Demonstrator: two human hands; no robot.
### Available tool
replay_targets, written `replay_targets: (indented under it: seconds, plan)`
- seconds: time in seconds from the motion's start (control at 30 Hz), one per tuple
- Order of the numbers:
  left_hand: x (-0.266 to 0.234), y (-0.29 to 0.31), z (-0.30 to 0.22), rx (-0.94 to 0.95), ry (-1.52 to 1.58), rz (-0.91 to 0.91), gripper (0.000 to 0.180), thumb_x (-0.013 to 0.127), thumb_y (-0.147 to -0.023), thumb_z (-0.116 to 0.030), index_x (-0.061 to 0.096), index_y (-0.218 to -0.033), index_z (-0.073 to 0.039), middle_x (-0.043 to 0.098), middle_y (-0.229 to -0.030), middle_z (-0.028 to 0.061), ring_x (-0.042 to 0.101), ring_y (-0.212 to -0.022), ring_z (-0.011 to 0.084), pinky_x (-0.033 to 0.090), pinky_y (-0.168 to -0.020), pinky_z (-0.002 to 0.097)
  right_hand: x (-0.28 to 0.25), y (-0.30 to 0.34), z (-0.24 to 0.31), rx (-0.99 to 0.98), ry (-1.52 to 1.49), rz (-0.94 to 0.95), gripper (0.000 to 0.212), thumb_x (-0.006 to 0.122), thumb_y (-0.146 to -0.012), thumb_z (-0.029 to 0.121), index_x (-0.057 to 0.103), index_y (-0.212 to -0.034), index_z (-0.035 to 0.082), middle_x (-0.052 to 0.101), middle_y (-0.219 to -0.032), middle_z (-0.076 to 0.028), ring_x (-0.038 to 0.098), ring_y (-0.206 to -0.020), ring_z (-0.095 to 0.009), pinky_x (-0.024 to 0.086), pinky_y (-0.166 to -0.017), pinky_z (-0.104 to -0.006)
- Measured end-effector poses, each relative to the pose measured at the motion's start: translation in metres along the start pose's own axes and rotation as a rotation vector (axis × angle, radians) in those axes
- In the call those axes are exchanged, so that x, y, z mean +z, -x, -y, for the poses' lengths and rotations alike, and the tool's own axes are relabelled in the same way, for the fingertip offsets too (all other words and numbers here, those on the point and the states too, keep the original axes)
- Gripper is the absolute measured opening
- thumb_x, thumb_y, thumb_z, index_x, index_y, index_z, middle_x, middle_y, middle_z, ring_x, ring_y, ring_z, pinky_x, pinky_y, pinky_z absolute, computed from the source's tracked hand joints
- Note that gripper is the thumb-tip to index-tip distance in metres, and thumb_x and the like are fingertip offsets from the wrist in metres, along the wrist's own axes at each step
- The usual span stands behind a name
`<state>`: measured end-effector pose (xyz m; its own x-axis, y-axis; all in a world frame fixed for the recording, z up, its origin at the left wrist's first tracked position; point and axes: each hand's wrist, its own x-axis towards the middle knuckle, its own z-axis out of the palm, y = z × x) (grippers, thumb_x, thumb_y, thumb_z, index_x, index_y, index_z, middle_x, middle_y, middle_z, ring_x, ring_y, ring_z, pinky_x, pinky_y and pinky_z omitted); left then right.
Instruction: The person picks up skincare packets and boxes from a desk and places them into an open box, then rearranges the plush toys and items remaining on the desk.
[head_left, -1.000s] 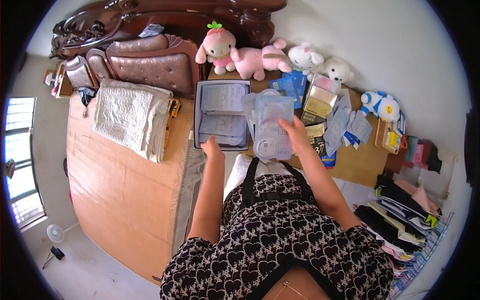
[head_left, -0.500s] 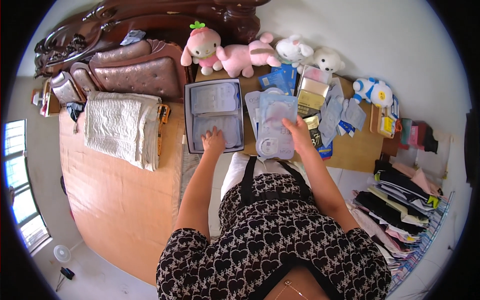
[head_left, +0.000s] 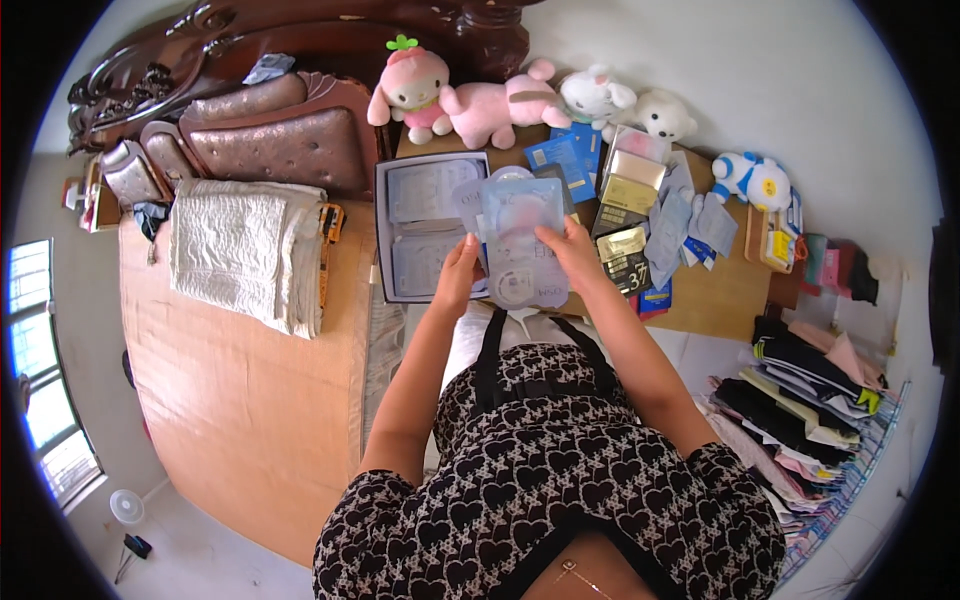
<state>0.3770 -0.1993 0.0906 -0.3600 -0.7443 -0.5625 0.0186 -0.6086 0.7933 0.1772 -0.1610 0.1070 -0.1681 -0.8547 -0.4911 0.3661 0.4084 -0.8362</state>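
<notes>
My right hand (head_left: 572,256) grips several flat, pale blue-grey sachets (head_left: 525,235), which look like face mask packets, with its thumb on the top one. At their left edge is my left hand (head_left: 459,275), its fingers curled and partly hidden behind the sachets. The fanned sachets overlap the right side of an open box (head_left: 379,240) with a dark outside. Inside that box lie similar sachets in two stacks, a far one (head_left: 430,190) and a near one (head_left: 418,262).
Blue packets (head_left: 560,160), gold and black packets (head_left: 625,245) and loose pale sachets (head_left: 672,225) cover the table (head_left: 700,307) to the right. Plush toys (head_left: 510,105) line its back. A folded quilt (head_left: 240,250) lies on the bed (head_left: 230,400); stacked clothes (head_left: 800,420) stand at right.
My left hand has come out of the box and moved right to the sachets. My right hand has brought the sachets left, partly over the box.
</notes>
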Motion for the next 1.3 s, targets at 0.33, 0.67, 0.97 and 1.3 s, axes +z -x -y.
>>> replay_targets:
  seconds: [0.33,0.67,0.97,1.3]
  plan:
    - [-0.02,0.008,0.001,0.133,0.281,-0.164,0.021,0.049,-0.093,-0.023,0.056,-0.103,-0.005,0.062,-0.089,0.0002,0.057,-0.075,0.0065,0.046,-0.065,0.0202,0.02,-0.025,-0.006,-0.009,0.037,-0.055,0.031,0.065,-0.081,0.023,0.058,-0.102,0.002,0.063,-0.09,-0.004,0.057,-0.077,-0.011,0.046,-0.07,-0.0261]
    - [-0.047,0.016,-0.006,0.212,0.354,-0.347,0.029,0.05,-0.093,-0.028,0.056,-0.1,-0.001,0.062,-0.089,0.0043,0.058,-0.076,0.0097,0.048,-0.069,0.0226,-0.005,-0.041,0.003,-0.15,-0.196,-0.239,0.025,0.064,-0.083,0.017,0.057,-0.104,0.004,0.062,-0.094,-0.003,0.056,-0.079,-0.011,0.046,-0.071,-0.0278]
    - [-0.028,0.005,0.012,0.17,0.298,-0.387,0.032,0.047,-0.094,-0.033,0.055,-0.093,-0.002,0.059,-0.084,0.0004,0.053,-0.072,0.0076,0.044,-0.065,0.0215,0.034,-0.029,-0.022,-0.069,0.368,0.016,0.033,0.052,-0.09,0.033,0.059,-0.096,0.001,0.061,-0.081,-0.002,0.053,-0.077,-0.009,0.044,-0.069,-0.0258]
    - [-0.024,0.005,0.032,0.215,0.243,-0.52,0.03,0.045,-0.094,-0.027,0.042,-0.114,-0.004,0.054,-0.097,0.0047,0.049,-0.083,0.0107,0.042,-0.071,0.0249,0.064,-0.017,-0.023,-0.072,0.424,0.256,0.048,0.068,-0.075,0.016,0.049,-0.115,-0.001,0.061,-0.105,-0.011,0.057,-0.095,-0.017,0.043,-0.084,-0.0297]
